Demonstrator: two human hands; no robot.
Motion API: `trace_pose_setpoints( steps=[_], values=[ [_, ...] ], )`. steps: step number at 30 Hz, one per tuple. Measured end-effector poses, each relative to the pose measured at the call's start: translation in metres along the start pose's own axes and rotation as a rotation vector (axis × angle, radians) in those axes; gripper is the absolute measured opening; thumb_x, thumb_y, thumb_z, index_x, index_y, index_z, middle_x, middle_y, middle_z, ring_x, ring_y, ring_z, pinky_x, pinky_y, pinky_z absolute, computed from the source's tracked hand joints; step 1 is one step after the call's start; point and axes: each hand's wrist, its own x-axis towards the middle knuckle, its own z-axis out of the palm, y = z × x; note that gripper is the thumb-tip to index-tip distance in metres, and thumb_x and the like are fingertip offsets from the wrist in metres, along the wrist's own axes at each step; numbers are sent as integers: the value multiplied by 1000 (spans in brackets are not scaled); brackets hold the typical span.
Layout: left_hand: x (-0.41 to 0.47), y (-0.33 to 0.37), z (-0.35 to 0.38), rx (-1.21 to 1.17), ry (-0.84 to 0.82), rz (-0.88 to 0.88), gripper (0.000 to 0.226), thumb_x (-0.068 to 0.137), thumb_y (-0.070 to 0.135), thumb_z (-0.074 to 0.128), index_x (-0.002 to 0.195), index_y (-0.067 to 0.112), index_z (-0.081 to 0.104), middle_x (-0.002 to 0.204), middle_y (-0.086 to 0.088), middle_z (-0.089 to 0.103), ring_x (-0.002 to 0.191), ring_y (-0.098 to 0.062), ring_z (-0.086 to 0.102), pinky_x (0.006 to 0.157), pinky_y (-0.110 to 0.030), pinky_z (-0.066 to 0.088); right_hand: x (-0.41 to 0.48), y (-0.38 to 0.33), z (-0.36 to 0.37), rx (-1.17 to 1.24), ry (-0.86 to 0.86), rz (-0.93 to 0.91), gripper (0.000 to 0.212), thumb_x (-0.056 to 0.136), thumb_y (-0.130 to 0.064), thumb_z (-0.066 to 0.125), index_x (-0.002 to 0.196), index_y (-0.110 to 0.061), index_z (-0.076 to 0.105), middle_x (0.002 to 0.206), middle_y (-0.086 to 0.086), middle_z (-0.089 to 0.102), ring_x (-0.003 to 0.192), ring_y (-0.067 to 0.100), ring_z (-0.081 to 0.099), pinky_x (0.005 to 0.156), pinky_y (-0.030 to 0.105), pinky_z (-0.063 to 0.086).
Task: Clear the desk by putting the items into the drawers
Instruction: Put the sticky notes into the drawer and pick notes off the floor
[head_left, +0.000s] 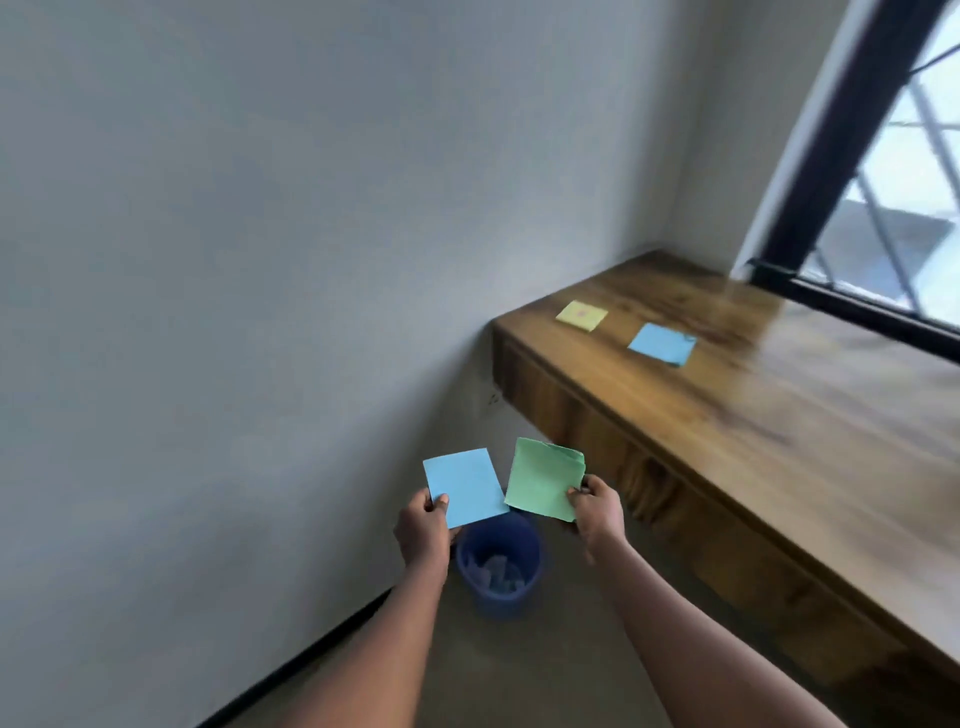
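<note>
My left hand (423, 530) pinches a light blue paper sheet (465, 486) by its lower left corner. My right hand (600, 512) grips a green paper sheet (543, 478) with a bent top corner. Both sheets are held in the air to the left of the wooden desk (779, 415), above a blue bin. On the desk's far end lie a yellow note (582, 315) and a blue note (662, 344), side by side. Drawer fronts (649, 483) run along the desk's front face and look closed.
A blue waste bin (498, 566) with crumpled scraps inside stands on the floor just below my hands, near the grey wall (260, 260). A dark-framed window (883, 182) sits behind the desk on the right.
</note>
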Motion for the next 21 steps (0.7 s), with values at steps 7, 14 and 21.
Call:
trace_pose_setpoints(
  steps=[7,14,21],
  values=[
    [-16,91,111,76,-270,135,23,94,13,56,114,3,64,106,-14,67,85,-22,62,74,-34,59,38,-60,-111,108,275,-54,26,92,-1,48,114,-7,60,95,11,63,72,25,58,60,26,51],
    [-16,143,231,170,-578,132,36,95,11,56,128,-1,55,121,-17,63,105,-29,64,80,-33,56,88,-78,-198,240,561,4,30,90,5,47,119,1,58,100,17,56,85,33,58,72,44,56],
    [1,164,338,374,-759,175,44,93,11,58,137,5,49,133,-12,57,116,-28,59,93,-40,54,141,-80,-244,47,779,186,34,85,3,48,115,-3,64,106,22,66,97,37,62,81,38,52]
  ],
)
